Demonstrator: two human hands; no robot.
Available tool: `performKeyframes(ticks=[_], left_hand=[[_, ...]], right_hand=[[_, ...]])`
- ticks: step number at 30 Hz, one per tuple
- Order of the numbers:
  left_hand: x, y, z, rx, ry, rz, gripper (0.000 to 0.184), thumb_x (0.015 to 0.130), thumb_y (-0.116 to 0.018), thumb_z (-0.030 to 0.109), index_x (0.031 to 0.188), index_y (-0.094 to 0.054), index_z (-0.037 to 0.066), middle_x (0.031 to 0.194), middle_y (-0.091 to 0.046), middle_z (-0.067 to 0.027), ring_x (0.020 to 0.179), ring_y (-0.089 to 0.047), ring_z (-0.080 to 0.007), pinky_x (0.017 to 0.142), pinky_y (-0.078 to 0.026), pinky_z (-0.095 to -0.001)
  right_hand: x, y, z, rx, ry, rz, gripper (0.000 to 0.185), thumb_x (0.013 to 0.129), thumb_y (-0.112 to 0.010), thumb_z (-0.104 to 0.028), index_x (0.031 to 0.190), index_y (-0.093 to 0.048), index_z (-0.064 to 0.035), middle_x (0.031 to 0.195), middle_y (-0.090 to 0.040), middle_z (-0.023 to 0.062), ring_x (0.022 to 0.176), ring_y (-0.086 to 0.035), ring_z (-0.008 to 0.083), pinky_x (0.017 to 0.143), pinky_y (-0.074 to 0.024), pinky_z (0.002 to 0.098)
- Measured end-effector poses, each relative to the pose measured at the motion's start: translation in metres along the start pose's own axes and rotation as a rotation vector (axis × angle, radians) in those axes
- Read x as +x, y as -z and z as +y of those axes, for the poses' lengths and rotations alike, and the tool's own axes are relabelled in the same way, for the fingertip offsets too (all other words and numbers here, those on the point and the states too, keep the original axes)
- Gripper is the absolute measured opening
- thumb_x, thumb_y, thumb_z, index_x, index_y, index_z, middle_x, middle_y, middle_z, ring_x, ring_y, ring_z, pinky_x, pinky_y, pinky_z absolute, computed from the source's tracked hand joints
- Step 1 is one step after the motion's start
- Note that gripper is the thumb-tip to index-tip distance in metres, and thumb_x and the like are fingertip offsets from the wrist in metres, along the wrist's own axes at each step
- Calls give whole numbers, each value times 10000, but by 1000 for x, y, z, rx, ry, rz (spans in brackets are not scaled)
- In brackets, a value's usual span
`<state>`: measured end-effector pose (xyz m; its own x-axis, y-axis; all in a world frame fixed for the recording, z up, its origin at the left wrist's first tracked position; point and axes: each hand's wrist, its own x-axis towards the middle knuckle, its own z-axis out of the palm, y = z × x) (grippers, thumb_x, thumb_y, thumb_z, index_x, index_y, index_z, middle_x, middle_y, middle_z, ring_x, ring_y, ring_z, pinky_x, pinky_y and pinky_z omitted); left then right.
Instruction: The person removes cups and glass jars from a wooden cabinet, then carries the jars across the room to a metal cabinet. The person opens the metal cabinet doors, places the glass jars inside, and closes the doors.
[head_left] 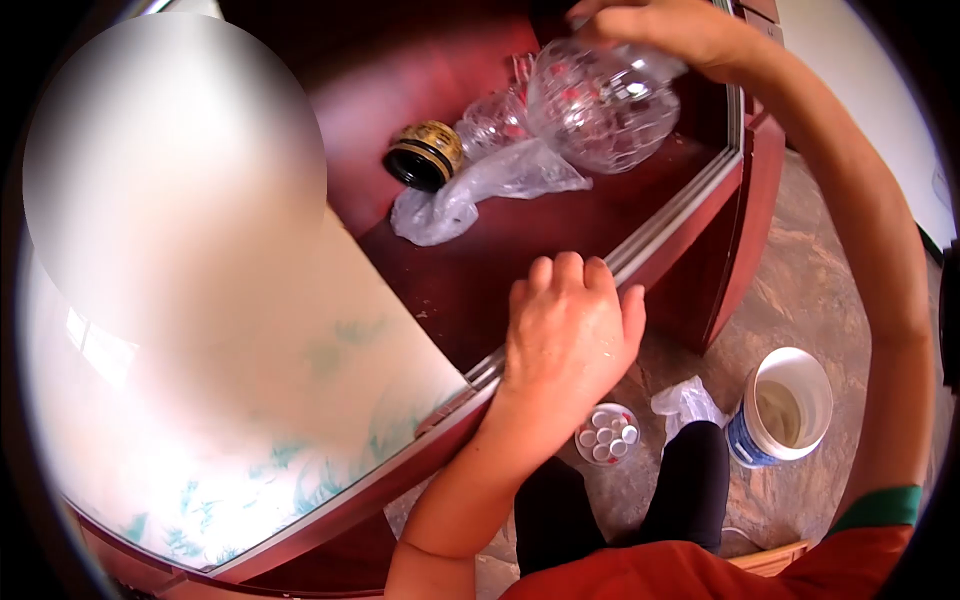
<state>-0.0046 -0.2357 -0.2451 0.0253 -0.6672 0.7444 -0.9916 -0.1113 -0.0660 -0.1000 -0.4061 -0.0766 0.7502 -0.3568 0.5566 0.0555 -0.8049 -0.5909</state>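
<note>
My left hand [570,325] lies over the front rail [665,220] of a dark red cabinet, its fingers bent over the edge. At the top right my right hand [680,35] has its fingers curled at the upper rim of a clear, ribbed plastic container [605,110]. Its fingertips are partly hidden. Left of that container, a smaller clear ribbed plastic piece [490,125] lies on the cabinet floor. Beside it a gold-and-black jar or lid [425,155] is tipped on its side. A crumpled clear plastic bag [480,190] lies in front of them.
A glossy white sliding panel [330,400] with green leaf patterns covers the cabinet's left side. On the stone-patterned floor stand a white bucket [815,400] with cloudy liquid and a dish [607,435] of several small round white pieces. Another plastic bag [688,402] lies near my knees.
</note>
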Motion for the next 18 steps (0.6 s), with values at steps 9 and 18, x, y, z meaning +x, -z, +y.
performKeyframes(ticks=[9,18], left_hand=[[-14,1,12,93,73,-16,300,768,-624,318,713,-589,25,712,-570,-130,716,-569,-314,657,-469,-420],[-7,2,20,106,73,-80,321,800,-652,286,968,-654,12,850,-624,-112,756,-585,-216,689,-447,-282]], right_hand=[[-176,25,25,-88,4,164,598,748,-581,-373,1148,-532,68,1022,-621,157,925,-616,229,818,-508,308],[-288,-108,195,-150,-753,-222,577,665,-673,-300,1170,-565,-42,1165,-564,234,1105,-538,335,961,-425,364]])
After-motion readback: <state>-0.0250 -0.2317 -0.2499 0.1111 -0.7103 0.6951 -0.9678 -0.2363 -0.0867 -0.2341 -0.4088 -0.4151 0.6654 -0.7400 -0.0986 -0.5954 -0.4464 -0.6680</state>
